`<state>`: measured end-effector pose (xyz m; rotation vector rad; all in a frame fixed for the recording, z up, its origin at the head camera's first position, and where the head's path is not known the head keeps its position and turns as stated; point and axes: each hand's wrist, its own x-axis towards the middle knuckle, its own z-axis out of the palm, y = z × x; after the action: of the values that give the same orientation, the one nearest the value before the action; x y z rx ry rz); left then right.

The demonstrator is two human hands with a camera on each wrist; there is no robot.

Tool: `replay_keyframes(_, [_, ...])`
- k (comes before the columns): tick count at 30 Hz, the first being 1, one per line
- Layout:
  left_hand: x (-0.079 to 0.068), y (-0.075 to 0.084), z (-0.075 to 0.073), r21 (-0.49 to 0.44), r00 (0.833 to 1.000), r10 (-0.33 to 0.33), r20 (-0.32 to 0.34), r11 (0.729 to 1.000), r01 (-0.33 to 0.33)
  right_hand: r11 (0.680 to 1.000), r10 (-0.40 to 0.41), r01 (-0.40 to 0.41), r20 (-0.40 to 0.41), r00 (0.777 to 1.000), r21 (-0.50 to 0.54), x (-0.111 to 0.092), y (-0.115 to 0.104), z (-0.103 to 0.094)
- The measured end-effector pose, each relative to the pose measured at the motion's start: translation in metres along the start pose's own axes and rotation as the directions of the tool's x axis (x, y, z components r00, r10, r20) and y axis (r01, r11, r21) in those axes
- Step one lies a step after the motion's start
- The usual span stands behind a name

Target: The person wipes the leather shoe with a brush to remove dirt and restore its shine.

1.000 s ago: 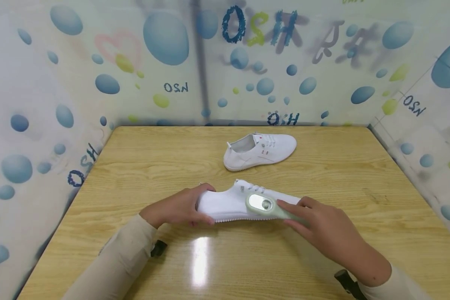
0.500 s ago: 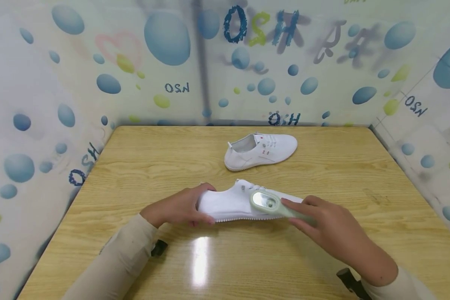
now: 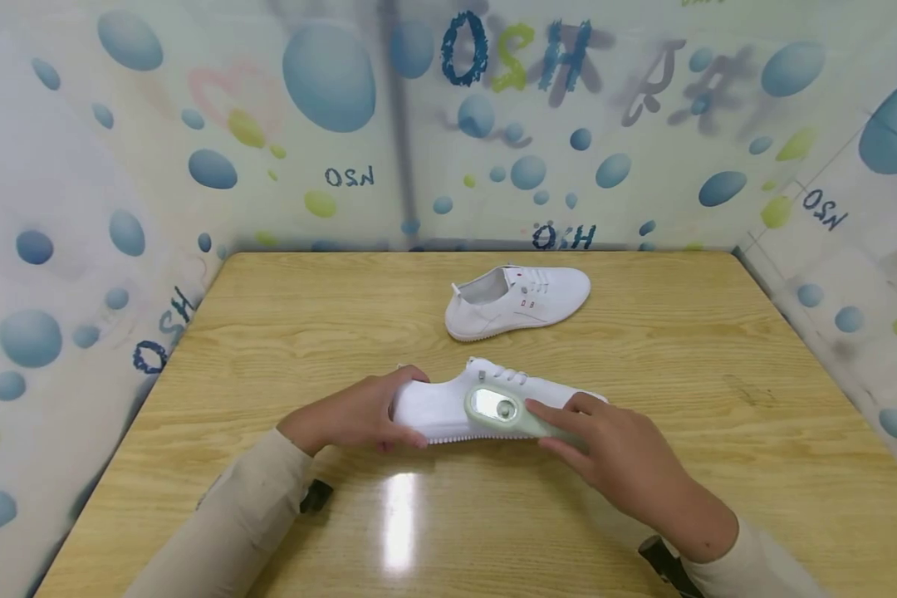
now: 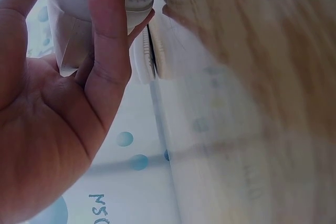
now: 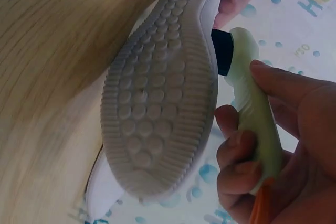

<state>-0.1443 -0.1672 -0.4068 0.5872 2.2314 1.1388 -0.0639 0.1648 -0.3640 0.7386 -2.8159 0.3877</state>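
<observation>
My left hand grips a white lace-up shoe by its heel, fingers on one side and thumb on the other. The toe points right, and the studded sole shows in the right wrist view, tilted up off the table. In my right hand is a pale green brush with a clear window on its back. Its dark bristles lie against the shoe's side, below the laces. Several right fingers curl round the brush handle, which has an orange piece at its end.
A second white shoe stands on the wooden table farther back, toe to the right. Walls patterned with blue and green bubbles enclose the table's back and sides. Dark mounts stick out by both wrists.
The brush in my right hand slid a little toward the toe, then back left along the shoe's side toward the heel. My left hand and both shoes stayed in place.
</observation>
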Motion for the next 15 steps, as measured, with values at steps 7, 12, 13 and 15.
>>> replay_keyframes(7, [0.000, -0.001, 0.000, 0.015, 1.000, -0.005, -0.002, 1.000, 0.005, 0.996, 0.083, -0.081, 0.063, 0.995, -0.038, -0.011, 0.012, -0.018])
replay_keyframes(12, [0.001, -0.001, 0.001, -0.009, 1.000, -0.026, 0.000, 1.000, 0.026, 0.995, 0.090, -0.089, 0.042, 0.995, -0.036, -0.019, 0.018, -0.028])
replay_keyframes(13, [0.001, -0.001, 0.001, -0.017, 1.000, -0.031, 0.001, 0.999, 0.031, 0.996, 0.087, -0.086, 0.039, 0.995, -0.033, -0.019, 0.019, -0.029])
replay_keyframes(15, [0.001, -0.001, 0.001, -0.030, 0.999, -0.037, 0.002, 0.999, 0.037, 0.996, 0.091, -0.090, 0.043, 0.995, -0.024, -0.019, 0.019, -0.029])
